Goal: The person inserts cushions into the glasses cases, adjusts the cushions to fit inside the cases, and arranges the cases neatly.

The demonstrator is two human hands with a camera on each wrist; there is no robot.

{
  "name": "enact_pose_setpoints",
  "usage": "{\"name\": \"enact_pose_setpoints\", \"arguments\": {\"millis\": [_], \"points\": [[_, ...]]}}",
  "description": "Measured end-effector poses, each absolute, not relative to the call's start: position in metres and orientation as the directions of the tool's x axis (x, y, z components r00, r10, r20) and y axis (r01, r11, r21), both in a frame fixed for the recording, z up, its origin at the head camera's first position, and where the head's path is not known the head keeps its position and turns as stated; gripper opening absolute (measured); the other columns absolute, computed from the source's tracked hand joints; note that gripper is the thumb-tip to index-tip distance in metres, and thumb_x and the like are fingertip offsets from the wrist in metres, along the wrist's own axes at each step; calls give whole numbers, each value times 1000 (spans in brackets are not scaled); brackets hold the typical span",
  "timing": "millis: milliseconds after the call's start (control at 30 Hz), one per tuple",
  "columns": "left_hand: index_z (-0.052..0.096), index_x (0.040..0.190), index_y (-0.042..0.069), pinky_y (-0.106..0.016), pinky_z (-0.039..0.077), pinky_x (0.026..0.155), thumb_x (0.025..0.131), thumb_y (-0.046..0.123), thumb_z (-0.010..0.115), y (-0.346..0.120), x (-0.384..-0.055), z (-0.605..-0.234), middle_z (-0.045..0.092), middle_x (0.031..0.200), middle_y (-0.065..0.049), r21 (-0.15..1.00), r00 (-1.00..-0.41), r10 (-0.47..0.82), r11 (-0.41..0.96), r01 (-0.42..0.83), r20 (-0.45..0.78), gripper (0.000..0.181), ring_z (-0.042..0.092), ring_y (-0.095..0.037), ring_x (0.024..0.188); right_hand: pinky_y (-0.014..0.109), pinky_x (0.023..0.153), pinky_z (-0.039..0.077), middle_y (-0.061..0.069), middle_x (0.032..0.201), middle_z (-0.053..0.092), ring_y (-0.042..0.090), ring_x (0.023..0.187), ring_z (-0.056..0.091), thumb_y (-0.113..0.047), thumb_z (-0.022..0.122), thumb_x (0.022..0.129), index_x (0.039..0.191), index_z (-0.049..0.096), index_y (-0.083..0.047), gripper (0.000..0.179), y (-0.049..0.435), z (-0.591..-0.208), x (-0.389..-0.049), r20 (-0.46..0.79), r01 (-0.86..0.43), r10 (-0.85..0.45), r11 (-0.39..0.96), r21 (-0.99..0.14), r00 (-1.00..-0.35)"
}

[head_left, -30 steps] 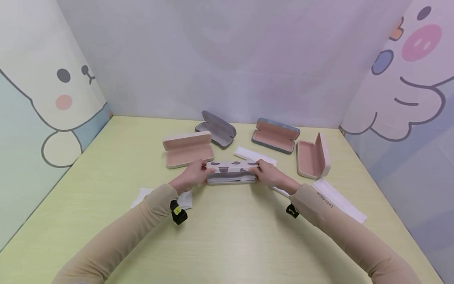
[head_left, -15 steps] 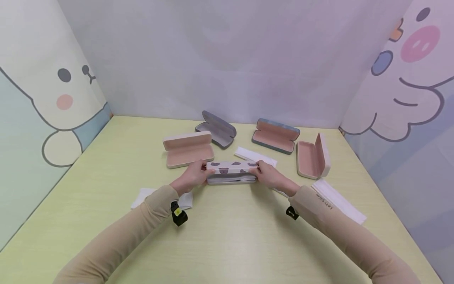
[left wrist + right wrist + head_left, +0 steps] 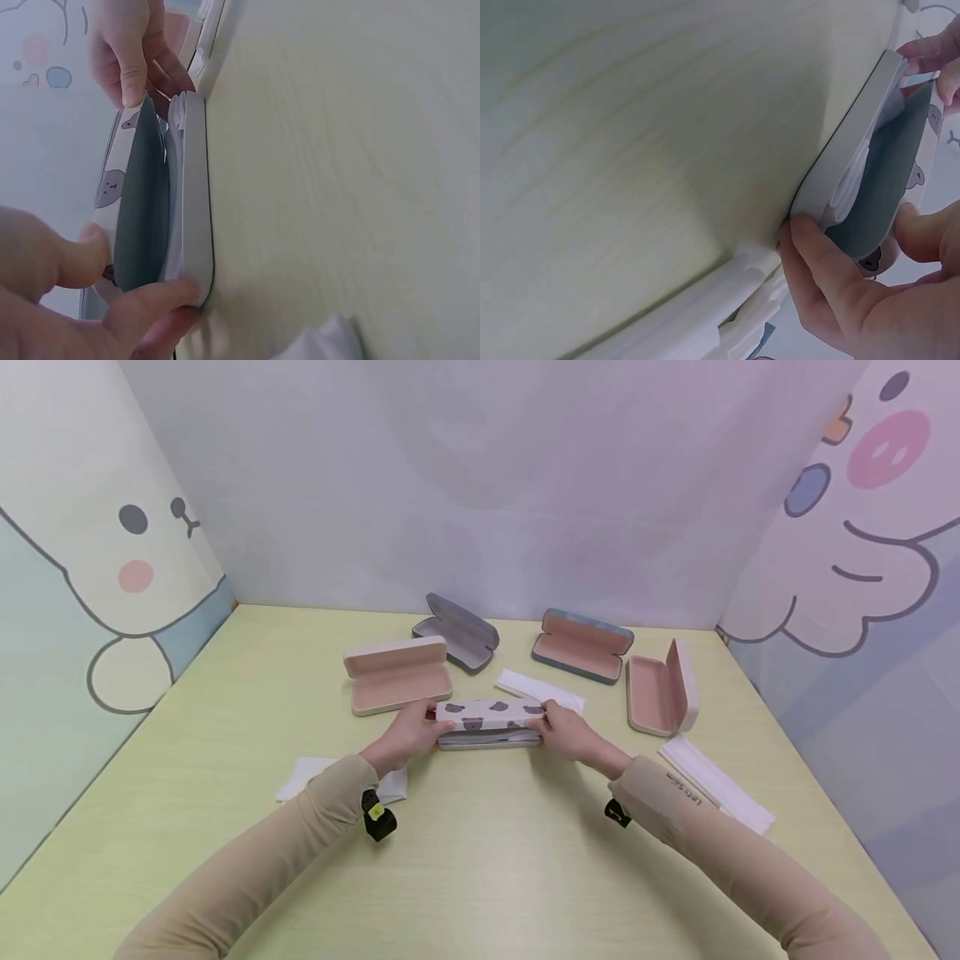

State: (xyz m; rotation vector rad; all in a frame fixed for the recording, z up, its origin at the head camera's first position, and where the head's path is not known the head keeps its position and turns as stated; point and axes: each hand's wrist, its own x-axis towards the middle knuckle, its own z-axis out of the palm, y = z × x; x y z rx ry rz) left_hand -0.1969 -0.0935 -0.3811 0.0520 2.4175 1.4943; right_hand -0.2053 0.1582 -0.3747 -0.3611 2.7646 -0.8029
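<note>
Between both hands, near the middle of the table, is a white glasses case (image 3: 491, 714) printed with grey bear faces. Its lid is tilted partway down over the base, leaving a gap at the front. Folded white cloth (image 3: 853, 180) shows inside, against the grey-green lining. My left hand (image 3: 408, 735) grips the left end, thumb on the lid and fingers at the base. At the opposite end my right hand (image 3: 572, 732) holds it likewise, its thumb (image 3: 922, 234) against the lid. Whether anything lies beneath the cloth is hidden.
Behind stand a cream case (image 3: 401, 689), a grey case (image 3: 459, 643), a blue case (image 3: 579, 652) and, at right, a pink-lined case (image 3: 651, 697), all with raised lids. Folded white cloths lie behind the hands (image 3: 536, 687), at right (image 3: 720, 785) and under the left forearm (image 3: 392, 783).
The lid of the bear-print case has tipped down slightly, showing more of its top. Both hands keep their hold at the two ends and have barely moved.
</note>
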Motion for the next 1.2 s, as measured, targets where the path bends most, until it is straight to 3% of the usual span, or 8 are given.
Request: {"name": "enact_pose_setpoints", "arguments": {"millis": [367, 500, 567, 667, 800, 900, 1000, 1200], "points": [[49, 122, -5, -21, 45, 64, 95, 13, 59, -92, -193, -384, 53, 125, -20, 831, -963, 129, 540, -131, -236, 34, 51, -22, 92, 40, 73, 46, 24, 93, 63, 27, 77, 53, -21, 52, 99, 113, 50, 13, 37, 155, -384, -201, -34, -235, -287, 842, -485, -957], [46, 130, -4, -22, 48, 67, 95, 14, 60, -91, -193, -385, 52, 132, -21, 825, -966, 119, 552, -126, -228, 42, 53, -23, 95, 40, 70, 47, 21, 85, 61, 26, 73, 52, -20, 53, 98, 111, 51, 13, 36, 155, -388, -199, -8, -243, -280, 845, -476, -960], [45, 133, -4, -26, 51, 71, 94, 14, 60, -91, -192, -386, 52, 134, -21, 817, -970, 115, 566, -114, -215, 46, 55, -24, 98, 40, 69, 46, 20, 83, 60, 25, 72, 52, -20, 54, 98, 110, 51, 14, 36, 154, -389, -198, 1, -251, -283, 847, -468, -959], [43, 136, -5, -35, 51, 87, 93, 15, 62, -90, -191, -388, 51, 137, -22, 798, -975, 103, 594, -99, -198, 51, 55, -28, 109, 42, 70, 48, 22, 85, 61, 27, 73, 54, -19, 56, 97, 113, 51, 16, 38, 153, -391, -197, 19, -264, -287, 851, -454, -958], [41, 139, -6, -41, 48, 98, 91, 13, 65, -89, -190, -391, 50, 139, -23, 784, -978, 94, 614, -90, -186, 57, 57, -31, 115, 47, 78, 51, 29, 101, 64, 33, 87, 62, -17, 57, 96, 121, 49, 19, 44, 151, -393, -193, 26, -272, -288, 863, -426, -957], [41, 138, -7, -37, 52, 92, 88, 9, 68, -88, -190, -394, 50, 139, -23, 785, -981, 95, 615, -76, -169, 59, 62, -31, 109, 47, 79, 51, 26, 98, 64, 34, 87, 61, -14, 55, 96, 112, 53, 15, 33, 150, -393, -191, 12, -249, -269, 872, -421, -963], [43, 136, -8, -36, 53, 90, 86, 7, 69, -86, -189, -394, 51, 138, -23, 783, -985, 95, 620, -57, -146, 59, 64, -31, 107, 42, 70, 48, 18, 83, 60, 28, 75, 56, -12, 52, 97, 96, 54, 6, 18, 149, -391, -190, -1, -226, -250, 877, -425, -968], [43, 136, -10, -36, 53, 91, 85, 8, 70, -88, -187, -390, 52, 136, -24, 771, -986, 99, 636, -40, -133, 60, 65, -31, 106, 32, 59, 39, 10, 72, 52, 21, 66, 47, -14, 54, 97, 85, 52, -1, 18, 148, -388, -193, -21, -214, -249, 872, -440, -968]]}}
